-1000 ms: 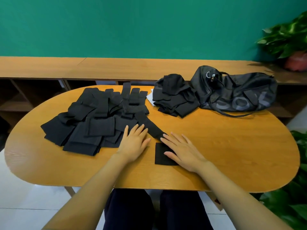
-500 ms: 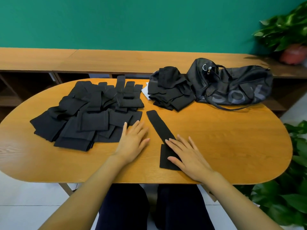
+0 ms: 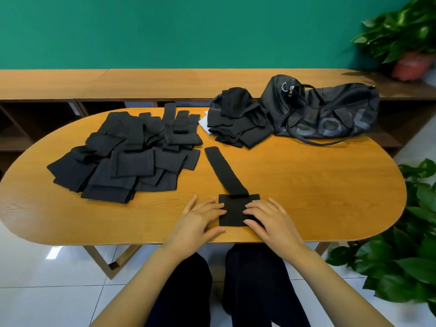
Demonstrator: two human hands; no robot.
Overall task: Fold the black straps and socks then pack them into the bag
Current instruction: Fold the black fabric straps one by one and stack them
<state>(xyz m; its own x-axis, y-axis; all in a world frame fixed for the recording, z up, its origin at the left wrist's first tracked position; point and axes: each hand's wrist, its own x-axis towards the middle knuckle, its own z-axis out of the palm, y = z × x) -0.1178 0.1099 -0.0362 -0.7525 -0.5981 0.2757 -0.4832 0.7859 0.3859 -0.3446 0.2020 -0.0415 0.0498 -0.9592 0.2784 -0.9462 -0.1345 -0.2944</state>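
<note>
One long black strap lies stretched out on the wooden table, its near end a wider square flap at the front edge. My left hand rests flat on the flap's left side and my right hand on its right side, fingers straight. A heap of folded black straps covers the table's left half. A smaller pile of black socks sits at the back, next to a black duffel bag lying on its side.
A long wooden shelf bench runs behind the table under a green wall. Potted plants stand at the back right and beside the table's right end. My legs are under the front edge.
The strap has been drawn away from the heap toward the front edge and straightened. My left hand moved right from beside the heap onto the flap; my right hand stays on it.
</note>
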